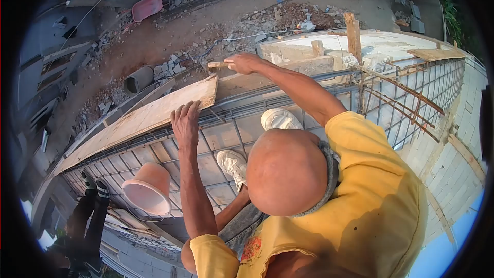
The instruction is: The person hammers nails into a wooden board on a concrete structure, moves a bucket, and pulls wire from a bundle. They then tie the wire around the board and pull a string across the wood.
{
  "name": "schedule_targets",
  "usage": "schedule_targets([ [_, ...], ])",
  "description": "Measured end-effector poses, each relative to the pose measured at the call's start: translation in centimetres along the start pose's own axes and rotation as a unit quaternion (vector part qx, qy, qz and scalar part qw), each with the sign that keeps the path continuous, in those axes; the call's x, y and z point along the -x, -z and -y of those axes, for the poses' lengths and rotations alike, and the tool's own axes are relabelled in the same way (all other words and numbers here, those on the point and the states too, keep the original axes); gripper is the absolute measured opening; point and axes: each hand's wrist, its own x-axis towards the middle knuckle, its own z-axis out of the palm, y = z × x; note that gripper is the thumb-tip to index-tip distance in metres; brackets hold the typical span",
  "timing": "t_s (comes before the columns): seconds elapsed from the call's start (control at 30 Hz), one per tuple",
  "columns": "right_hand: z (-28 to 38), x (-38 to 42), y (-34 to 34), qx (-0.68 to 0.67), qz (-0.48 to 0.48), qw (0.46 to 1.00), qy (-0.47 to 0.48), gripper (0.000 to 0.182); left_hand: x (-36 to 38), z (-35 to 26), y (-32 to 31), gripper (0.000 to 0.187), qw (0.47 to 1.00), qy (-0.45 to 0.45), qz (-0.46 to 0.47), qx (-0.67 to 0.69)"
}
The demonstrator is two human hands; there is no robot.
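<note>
My left hand (pixel 186 121) grips the near edge of a long pale wooden board (pixel 149 109), close to its right end. Its fingers lie over the board's top face and the thumb is hidden. Beyond that end, my right hand (pixel 244 64) is closed round a short wooden-handled tool (pixel 218 65); the tool's far end is hard to make out. The board rests along a grid of steel bars (pixel 234 128). Below my arms are my bent knee (pixel 287 172) and two pale shoes (pixel 280 119), over the steel grid.
A pinkish bucket (pixel 146 195) stands at the lower left, near another person's dark-clothed legs (pixel 87 216). Rusty bars (pixel 404 100) stick out at the right, near an upright wooden post (pixel 353 38). Rubble and a red wheelbarrow tray (pixel 147 7) lie on the ground below.
</note>
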Motion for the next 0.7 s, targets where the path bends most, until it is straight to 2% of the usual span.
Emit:
schedule_targets([
  [0.07,4.2,2.2,6.9,-0.043,-0.072,0.996,-0.032,0.047,-0.4,-0.2,-0.7,0.031,1.000,-0.006,-0.008,0.004],
  [0.13,6.3,2.7,10.8,-0.155,-0.231,0.961,-0.007,0.050,-0.6,-0.5,-0.3,0.031,1.000,0.002,0.007,0.008],
  [0.17,7.7,2.9,13.0,-0.208,-0.304,0.929,0.011,0.051,-1.0,-0.6,0.1,0.031,1.000,0.009,0.011,0.009],
  [0.23,8.7,1.1,13.9,-0.226,-0.523,0.816,0.095,0.053,-2.4,-0.3,0.9,0.032,1.000,-0.004,0.021,-0.008],
  [0.33,9.9,3.6,12.1,-0.266,-0.452,0.850,-0.041,0.052,-4.5,0.1,2.2,0.031,1.000,-0.021,0.017,-0.015],
  [0.4,6.4,3.3,5.6,-0.181,-0.241,0.950,-0.075,0.054,-3.9,0.2,1.8,0.030,1.000,-0.020,0.012,-0.007],
  [0.43,0.6,-1.4,-2.3,-0.009,-0.122,0.992,-0.007,0.055,-3.6,0.2,1.6,0.030,1.000,-0.025,0.009,-0.006],
  [0.47,0.3,-1.6,-4.0,-0.012,-0.065,0.997,-0.029,0.055,-3.1,0.6,1.3,0.030,0.999,-0.022,0.039,-0.009],
  [0.5,0.5,-1.3,-5.2,-0.009,0.002,0.999,-0.047,0.055,-3.6,0.4,1.3,0.030,0.999,-0.032,0.029,0.000],
  [0.6,3.1,0.9,1.6,-0.067,0.089,0.991,-0.072,0.054,-4.1,1.0,1.8,0.032,0.998,-0.025,0.040,0.034],
  [0.63,1.7,-0.3,1.4,0.026,0.026,0.999,-0.008,0.053,-4.5,1.3,2.1,0.032,0.997,-0.022,0.066,0.039],
  [0.67,1.2,-0.8,2.6,0.016,0.042,0.999,-0.030,0.053,-4.9,1.7,2.0,0.032,0.993,-0.018,0.103,0.057],
  [0.7,1.7,-0.2,3.2,0.028,0.018,0.999,-0.040,0.052,-4.5,2.1,1.9,0.032,0.990,-0.035,0.117,0.070],
])
